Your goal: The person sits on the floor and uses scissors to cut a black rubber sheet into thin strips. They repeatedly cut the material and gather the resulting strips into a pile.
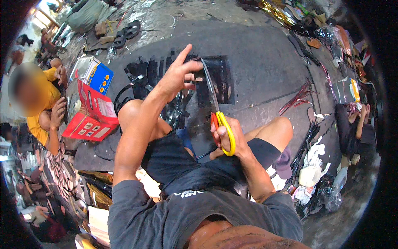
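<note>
My right hand [237,133] grips a pair of scissors [212,93] by its yellow and red handles. The long metal blades look closed together and point away from me. My left hand [177,77] is raised with its fingers spread and nothing visible in it. One of its fingertips is at or close to the scissors' tip; I cannot tell whether they touch. Beneath the blades a shiny black sheet [224,83] lies on the dark floor mat [261,62]. Loose black strips [176,110] are gathered between my left arm and the sheet, near my bent legs.
At the left a red box [93,114] stands by a blue and white can [99,76], beside a person in yellow [52,91]. Dark sandals [126,34] lie farther off. Red strips [297,97], a black strip bundle [306,145] and crumpled white material [313,159] are at the right.
</note>
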Tool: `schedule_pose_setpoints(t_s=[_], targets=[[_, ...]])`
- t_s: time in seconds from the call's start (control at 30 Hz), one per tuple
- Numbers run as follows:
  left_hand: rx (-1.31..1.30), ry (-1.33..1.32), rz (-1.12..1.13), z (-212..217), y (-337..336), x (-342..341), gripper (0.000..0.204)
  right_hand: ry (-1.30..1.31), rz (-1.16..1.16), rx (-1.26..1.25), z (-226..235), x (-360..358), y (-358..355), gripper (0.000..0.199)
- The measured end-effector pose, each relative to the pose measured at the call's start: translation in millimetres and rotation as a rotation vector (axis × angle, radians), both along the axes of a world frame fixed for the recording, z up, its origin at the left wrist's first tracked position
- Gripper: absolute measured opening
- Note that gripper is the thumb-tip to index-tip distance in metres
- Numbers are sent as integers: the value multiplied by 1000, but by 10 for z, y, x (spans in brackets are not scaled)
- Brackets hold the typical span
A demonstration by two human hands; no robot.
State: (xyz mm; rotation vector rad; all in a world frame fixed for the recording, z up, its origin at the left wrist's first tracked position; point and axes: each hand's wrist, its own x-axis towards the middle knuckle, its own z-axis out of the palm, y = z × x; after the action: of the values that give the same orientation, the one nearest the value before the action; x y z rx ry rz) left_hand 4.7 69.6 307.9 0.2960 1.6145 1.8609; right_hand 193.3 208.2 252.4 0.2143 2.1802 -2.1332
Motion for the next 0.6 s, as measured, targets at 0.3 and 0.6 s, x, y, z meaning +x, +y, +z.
schedule_pose_setpoints(t_s=[0.3,0.6], targets=[[137,276,72,-44,-78,-171,59,-27,53,-72,-71,158,67,50],[127,573,129,10,93,167,72,147,-7,53,-166,-82,-12,84]])
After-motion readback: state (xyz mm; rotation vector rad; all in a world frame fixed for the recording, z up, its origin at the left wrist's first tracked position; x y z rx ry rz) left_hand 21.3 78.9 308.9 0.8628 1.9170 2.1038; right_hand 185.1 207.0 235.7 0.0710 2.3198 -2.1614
